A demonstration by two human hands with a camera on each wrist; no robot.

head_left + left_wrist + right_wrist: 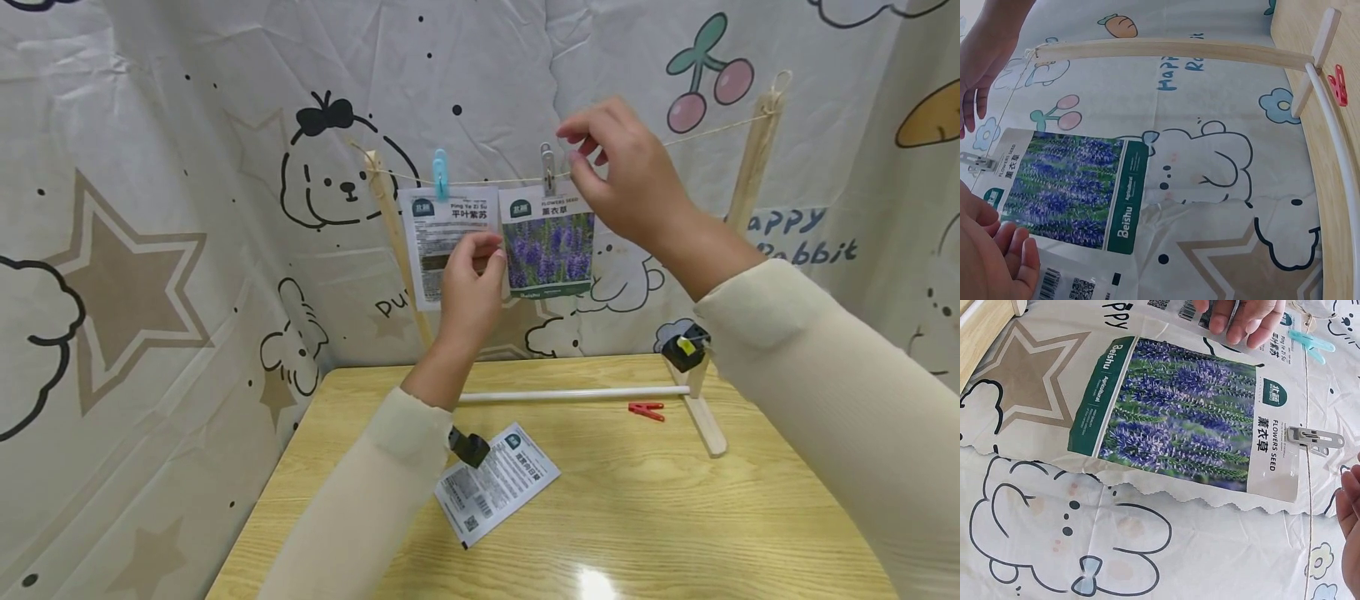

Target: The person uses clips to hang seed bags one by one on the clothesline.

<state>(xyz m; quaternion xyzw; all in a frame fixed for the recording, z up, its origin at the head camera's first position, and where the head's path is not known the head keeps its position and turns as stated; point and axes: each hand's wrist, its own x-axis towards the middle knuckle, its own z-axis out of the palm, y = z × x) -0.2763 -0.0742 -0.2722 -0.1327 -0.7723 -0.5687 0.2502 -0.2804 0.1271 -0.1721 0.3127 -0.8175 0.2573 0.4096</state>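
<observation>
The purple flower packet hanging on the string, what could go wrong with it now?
The flower packet hangs from just one grey clip, so it might tilt or slip off if that clip isn't gripping well.

The right hand is close to the thin string; catching it could make both hanging packets wobble.

The left hand is by the packets' inner edges, so a bump could set them swinging.

Backdrop: creased pale cloth (502, 75), cartoon-printed, behind the right hand (630, 171); printed cherries (733, 81) above and right of it. Below: wood-grain tabletop (652, 500) (one bright glare patch (596, 583)).
</observation>
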